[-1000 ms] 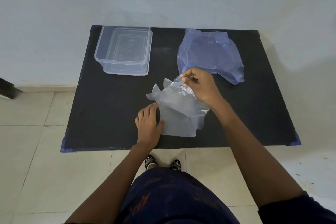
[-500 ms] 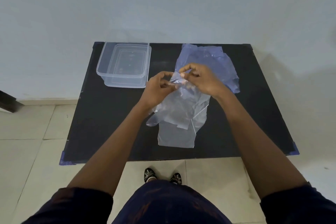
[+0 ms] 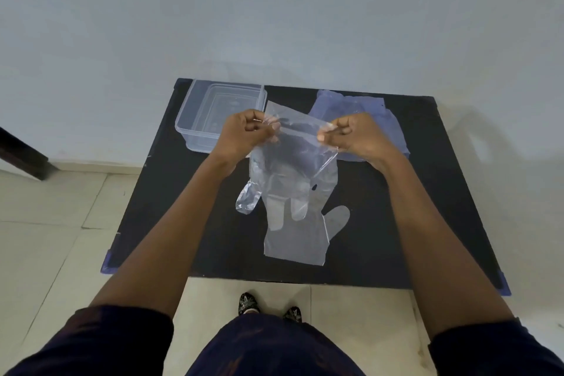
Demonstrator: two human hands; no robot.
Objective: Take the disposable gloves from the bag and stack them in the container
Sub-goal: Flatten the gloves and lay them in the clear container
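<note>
Two hands pinch one clear glove (image 3: 293, 168) by its cuff, the left hand (image 3: 244, 131) and right hand (image 3: 357, 134) at opposite corners; its long axis hangs down-frame, fingers toward the desk (image 3: 427, 192). Another glove (image 3: 302, 241) lies flat below. Up-left sits the empty container (image 3: 195, 119), nearer the left hand; the bag (image 3: 393, 128) lies behind the right.

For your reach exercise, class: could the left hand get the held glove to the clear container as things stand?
Probably yes. The left hand pinches the glove right beside the container, whose top is open with nothing between them. The right hand pinches the other corner, so it must follow or let go.
</note>
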